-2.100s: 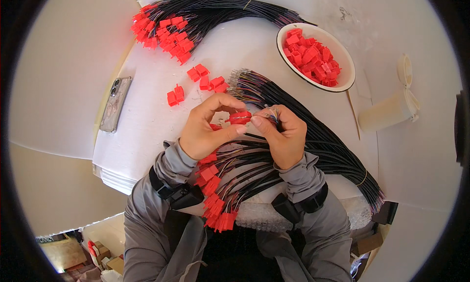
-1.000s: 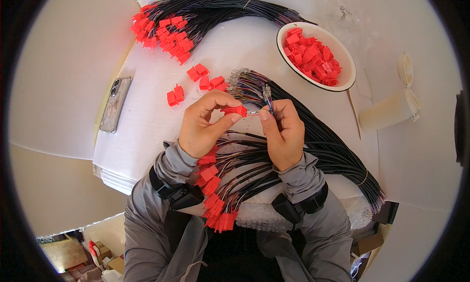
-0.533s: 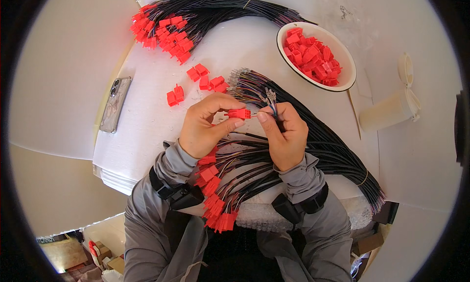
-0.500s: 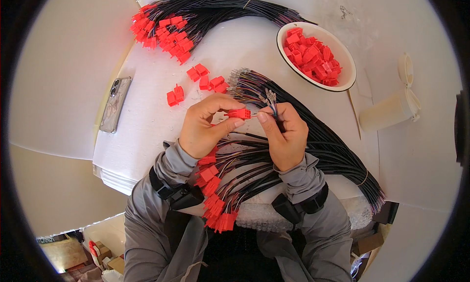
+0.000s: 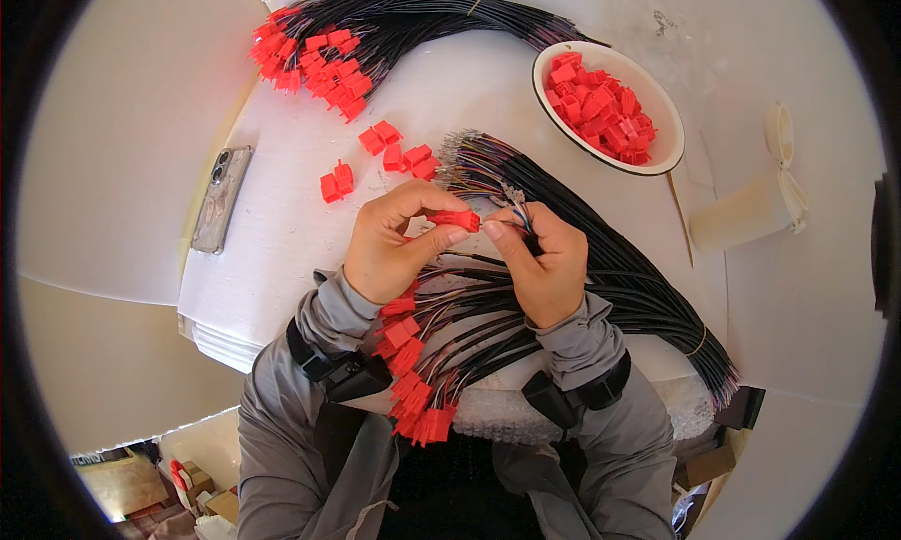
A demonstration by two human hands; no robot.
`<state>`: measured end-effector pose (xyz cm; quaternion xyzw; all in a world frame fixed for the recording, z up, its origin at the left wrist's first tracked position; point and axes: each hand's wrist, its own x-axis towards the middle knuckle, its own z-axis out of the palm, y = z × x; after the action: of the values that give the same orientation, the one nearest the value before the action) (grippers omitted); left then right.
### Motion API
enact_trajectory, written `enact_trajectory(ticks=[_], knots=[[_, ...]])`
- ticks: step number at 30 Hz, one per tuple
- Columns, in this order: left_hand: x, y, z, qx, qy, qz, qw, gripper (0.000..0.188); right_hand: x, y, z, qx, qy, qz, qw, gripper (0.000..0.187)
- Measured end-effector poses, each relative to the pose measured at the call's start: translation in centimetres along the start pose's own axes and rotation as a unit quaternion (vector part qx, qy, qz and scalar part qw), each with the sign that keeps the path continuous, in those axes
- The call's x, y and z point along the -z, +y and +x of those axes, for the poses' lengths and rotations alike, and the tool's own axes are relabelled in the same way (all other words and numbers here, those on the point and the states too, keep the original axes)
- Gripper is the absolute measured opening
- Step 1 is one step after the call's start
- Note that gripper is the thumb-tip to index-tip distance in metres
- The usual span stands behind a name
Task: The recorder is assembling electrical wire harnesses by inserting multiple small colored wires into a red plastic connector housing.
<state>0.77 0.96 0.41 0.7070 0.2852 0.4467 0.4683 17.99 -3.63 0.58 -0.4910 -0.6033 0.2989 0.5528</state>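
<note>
Head view: left fingers [image 5: 427, 198] partly cover the red connector [image 5: 460, 220].

Free lane between phone [image 5: 222, 202] and loose connectors [image 5: 393, 158], thick cable bundle [image 5: 605, 230] (an obstacle) rightward.

- Clear plastic [image 5: 693, 57], upper R of view: sm. dark mark [image 5: 664, 22], too tiny & blurry to read; can't tell if txt or logo.
- No legible txt, nos., labels, brands or signs elsewhere.
</note>
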Motion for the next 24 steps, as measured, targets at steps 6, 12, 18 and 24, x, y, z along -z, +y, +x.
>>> enact_trajectory(ticks=[6,12,18,24], knots=[[0.0,0.4,-0.1,0.002,0.004,0.015,1.0,0.015,0.0,0.2,0.1,0.009,-0.024,0.013,1.0,0.012],[0.1,0.3,0.0,-0.006,0.002,0.048,0.999,0.018,-0.3,0.3,-0.1,0.005,0.004,0.02,1.0,0.011],[-0.2,0.3,0.2,-0.036,0.014,0.03,0.999,0.022,-0.5,1.1,-0.3,-0.049,-0.006,0.118,0.992,0.014],[0.4,0.8,0.0,-0.094,0.061,-0.002,0.994,0.021,-0.6,0.9,-0.2,-0.042,-0.042,0.073,0.996,0.013]])
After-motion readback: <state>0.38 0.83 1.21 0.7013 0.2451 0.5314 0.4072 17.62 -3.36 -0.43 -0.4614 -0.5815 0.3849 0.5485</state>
